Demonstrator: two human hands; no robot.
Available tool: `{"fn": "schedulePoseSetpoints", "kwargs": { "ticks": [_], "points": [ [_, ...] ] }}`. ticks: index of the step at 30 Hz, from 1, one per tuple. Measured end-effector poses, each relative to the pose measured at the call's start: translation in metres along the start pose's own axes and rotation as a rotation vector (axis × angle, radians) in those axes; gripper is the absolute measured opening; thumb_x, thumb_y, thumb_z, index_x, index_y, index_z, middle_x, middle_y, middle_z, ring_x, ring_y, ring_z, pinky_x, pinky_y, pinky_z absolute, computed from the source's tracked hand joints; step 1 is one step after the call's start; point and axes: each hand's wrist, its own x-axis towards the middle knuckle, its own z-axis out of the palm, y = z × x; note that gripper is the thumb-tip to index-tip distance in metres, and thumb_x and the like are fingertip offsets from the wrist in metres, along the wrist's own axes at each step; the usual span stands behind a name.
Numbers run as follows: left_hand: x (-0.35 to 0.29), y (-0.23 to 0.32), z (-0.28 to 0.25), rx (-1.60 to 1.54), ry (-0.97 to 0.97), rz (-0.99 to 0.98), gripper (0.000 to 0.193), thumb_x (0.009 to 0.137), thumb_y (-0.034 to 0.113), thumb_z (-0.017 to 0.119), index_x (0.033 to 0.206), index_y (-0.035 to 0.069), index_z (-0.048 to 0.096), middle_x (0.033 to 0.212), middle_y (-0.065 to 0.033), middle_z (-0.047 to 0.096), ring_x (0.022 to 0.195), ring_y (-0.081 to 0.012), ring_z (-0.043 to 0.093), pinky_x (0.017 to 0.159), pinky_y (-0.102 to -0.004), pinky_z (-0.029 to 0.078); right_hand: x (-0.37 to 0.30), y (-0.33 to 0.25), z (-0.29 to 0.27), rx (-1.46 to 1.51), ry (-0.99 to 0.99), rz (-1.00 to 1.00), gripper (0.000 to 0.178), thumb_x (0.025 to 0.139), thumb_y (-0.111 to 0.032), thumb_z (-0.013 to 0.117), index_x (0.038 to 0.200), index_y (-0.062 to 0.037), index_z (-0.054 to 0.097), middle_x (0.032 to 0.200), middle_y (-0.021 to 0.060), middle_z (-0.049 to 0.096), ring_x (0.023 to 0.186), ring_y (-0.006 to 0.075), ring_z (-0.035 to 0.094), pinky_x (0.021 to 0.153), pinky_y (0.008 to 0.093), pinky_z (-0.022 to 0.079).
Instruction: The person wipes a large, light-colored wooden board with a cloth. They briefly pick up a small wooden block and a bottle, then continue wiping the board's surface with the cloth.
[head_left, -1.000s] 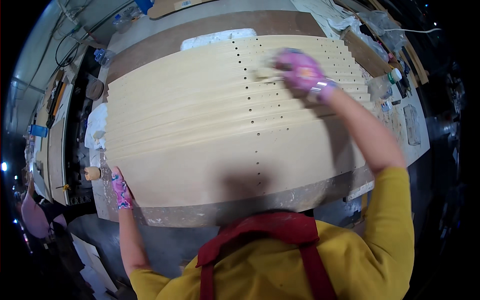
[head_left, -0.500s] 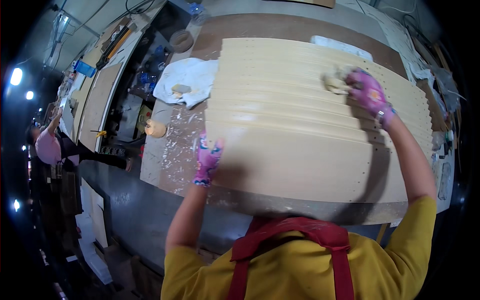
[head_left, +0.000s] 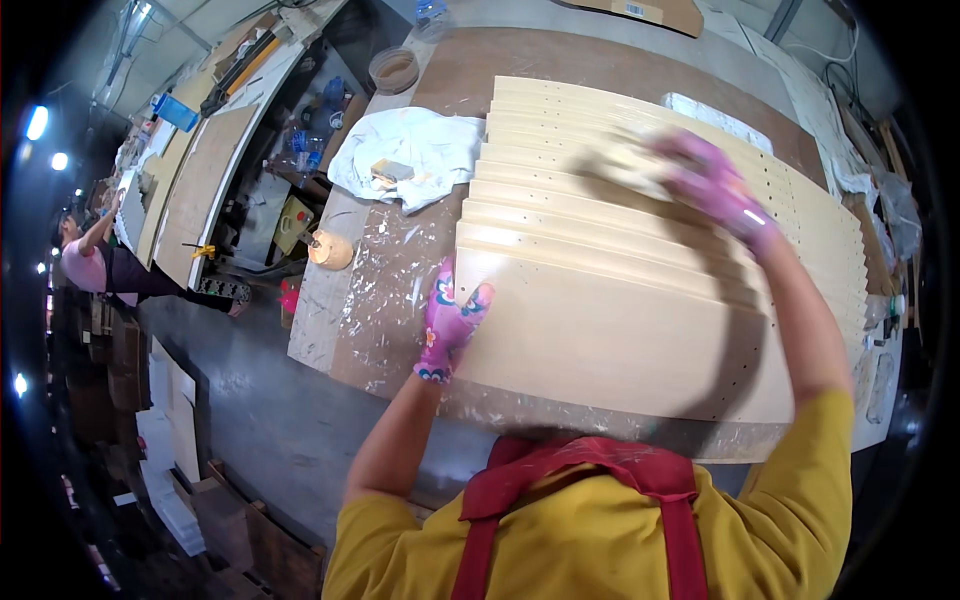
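Pale wooden boards (head_left: 620, 330) with small holes near their ends lie overlapped like steps on the worktable. My left hand (head_left: 452, 325), in a pink flowered glove, rests against the left end of the nearest board, with straight fingers along the edge and the thumb apart. Over the far boards, my right hand (head_left: 705, 185) in a matching glove is closed on a crumpled cream cloth (head_left: 630, 165). Both that hand and the cloth are smeared by motion, and the cloth's contact with the wood is hard to make out.
A white cloth (head_left: 420, 145) with a small tan block (head_left: 392, 170) on it lies left of the boards. Nearby stand an orange-tan pot (head_left: 330, 250) and a round clear tub (head_left: 394, 70). Another person (head_left: 95, 265) works at a far-left bench.
My right hand has swept the cream cloth leftward across the far boards. My left hand stays by the boards' left end. The whole view has shifted slightly.
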Motion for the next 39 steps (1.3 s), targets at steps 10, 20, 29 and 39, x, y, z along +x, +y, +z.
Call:
{"fn": "schedulePoseSetpoints", "kwargs": {
  "ticks": [10, 20, 29, 39],
  "points": [
    [0.005, -0.003, 0.011, 0.056, -0.035, -0.005, 0.054, 0.081, 0.013, 0.064, 0.131, -0.001, 0.047, 0.114, -0.0099, 0.06, 0.101, -0.0176, 0.058, 0.088, -0.0318, 0.047, 0.013, -0.027, 0.062, -0.394, 0.203, -0.134, 0.02, 0.077, -0.011, 0.06, 0.096, -0.0099, 0.063, 0.094, 0.0122, 0.06, 0.09, 0.0308, 0.06, 0.075, 0.0419, 0.051],
    [0.003, -0.026, -0.006, 0.037, 0.057, 0.094, 0.043, 0.091, 0.024, 0.065, 0.122, -0.002, 0.052, 0.108, -0.0098, 0.061, 0.095, -0.0173, 0.057, 0.084, -0.033, 0.047, -0.003, -0.019, 0.055, -0.028, 0.194, 0.106, 0.016, 0.086, -0.021, 0.058, 0.092, -0.0071, 0.064, 0.081, 0.0084, 0.061, 0.076, 0.0236, 0.059, 0.069, 0.0373, 0.05],
    [0.01, -0.043, 0.0, 0.252, 0.088, 0.04, 0.041, 0.097, 0.023, 0.056, 0.129, -0.001, 0.049, 0.114, -0.0116, 0.06, 0.101, -0.0201, 0.057, 0.089, -0.0331, 0.046, -0.295, 0.111, -0.176, -0.661, 0.342, 0.796, 0.033, 0.085, -0.017, 0.063, 0.115, -0.0042, 0.064, 0.114, 0.0162, 0.064, 0.094, 0.0278, 0.065, 0.087, 0.0357, 0.05],
    [-0.001, -0.022, 0.004, 0.006, 0.006, 0.015, 0.051, 0.097, 0.027, 0.055, 0.138, -0.002, 0.041, 0.127, -0.0132, 0.053, 0.111, -0.0207, 0.053, 0.096, -0.035, 0.042, -0.262, 0.101, -0.08, -0.622, 0.517, 0.183, 0.021, 0.079, -0.008, 0.064, 0.099, -0.0066, 0.067, 0.096, 0.0133, 0.064, 0.092, 0.0296, 0.062, 0.082, 0.0395, 0.05]
  ]
}}
